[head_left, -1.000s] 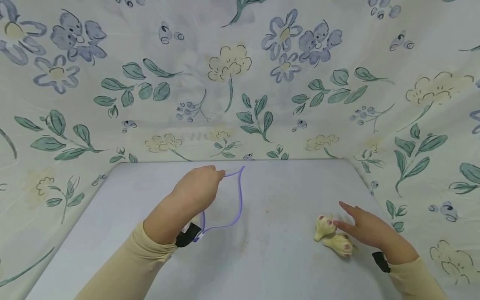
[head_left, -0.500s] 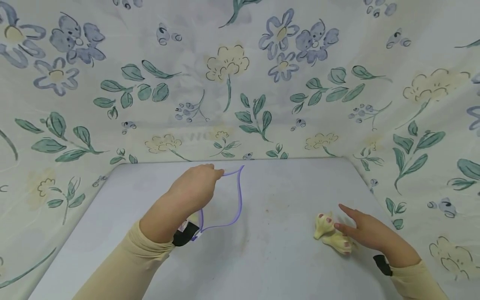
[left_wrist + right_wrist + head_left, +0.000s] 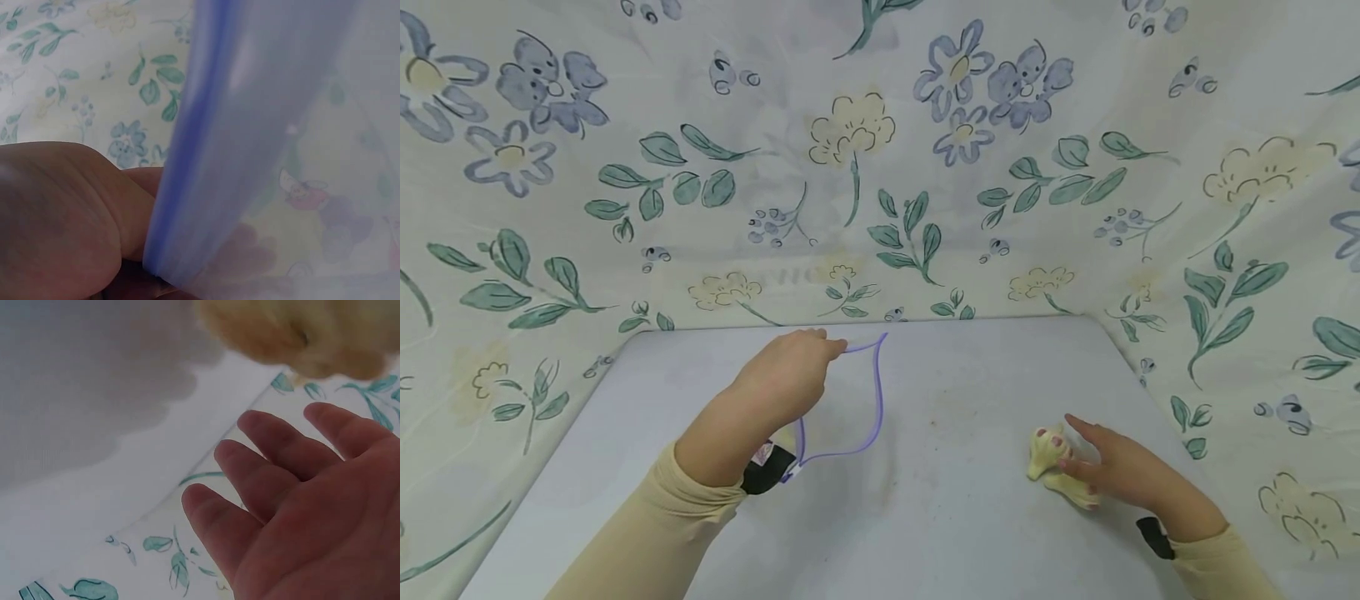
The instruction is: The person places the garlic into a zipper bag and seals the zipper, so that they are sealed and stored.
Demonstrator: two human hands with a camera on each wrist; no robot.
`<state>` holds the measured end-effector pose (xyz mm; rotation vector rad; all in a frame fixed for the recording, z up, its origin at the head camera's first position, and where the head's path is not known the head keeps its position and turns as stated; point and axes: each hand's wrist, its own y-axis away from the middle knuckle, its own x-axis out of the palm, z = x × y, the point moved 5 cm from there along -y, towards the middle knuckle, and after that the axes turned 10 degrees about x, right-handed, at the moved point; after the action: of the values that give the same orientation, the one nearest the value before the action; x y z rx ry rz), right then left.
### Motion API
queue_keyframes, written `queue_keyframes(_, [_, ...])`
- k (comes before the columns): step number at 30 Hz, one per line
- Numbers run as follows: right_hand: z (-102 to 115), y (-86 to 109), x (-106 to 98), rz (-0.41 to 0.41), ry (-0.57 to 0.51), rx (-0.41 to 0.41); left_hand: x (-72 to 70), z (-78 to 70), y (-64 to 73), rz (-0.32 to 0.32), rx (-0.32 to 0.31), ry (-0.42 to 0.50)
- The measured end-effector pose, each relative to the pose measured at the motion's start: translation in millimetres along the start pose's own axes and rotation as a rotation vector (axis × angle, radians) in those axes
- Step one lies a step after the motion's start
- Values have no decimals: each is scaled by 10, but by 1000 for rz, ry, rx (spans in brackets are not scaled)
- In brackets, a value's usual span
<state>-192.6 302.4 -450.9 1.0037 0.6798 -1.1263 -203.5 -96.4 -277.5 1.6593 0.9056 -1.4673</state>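
My left hand [image 3: 786, 379] pinches the edge of a clear zip bag [image 3: 840, 404] with a purple zip strip, its mouth held wide apart. In the left wrist view the blue-purple strip [image 3: 187, 144] rises from between thumb and fingers, and a coloured print shows on the see-through film. My right hand [image 3: 1123, 471] hovers at two pale yellow paw-shaped soft pieces [image 3: 1045, 452] with pinkish pads, lying against each other. Its fingers [image 3: 269, 475] are spread and slightly bent, with the yellow piece [image 3: 312, 337] above them in the right wrist view. The hand partly hides the nearer paw.
Both paws lie on a white table [image 3: 955, 533] with a few faint brownish marks. A flower-printed cloth [image 3: 925, 150] hangs behind the table and along both sides. Black straps [image 3: 767, 471] circle the wrists below the beige sleeves [image 3: 647, 521].
My right hand has moved slightly left over the paws and now covers more of the nearer one. The left hand keeps holding the bag, almost still.
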Motion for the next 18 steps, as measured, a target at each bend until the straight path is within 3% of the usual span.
queue_keyframes(6, [43, -40, 98, -50, 66, -51, 1, 15, 3, 0, -13, 17])
queue_keyframes(18, [71, 14, 143, -82, 133, -15, 20, 40, -16, -24, -1, 2])
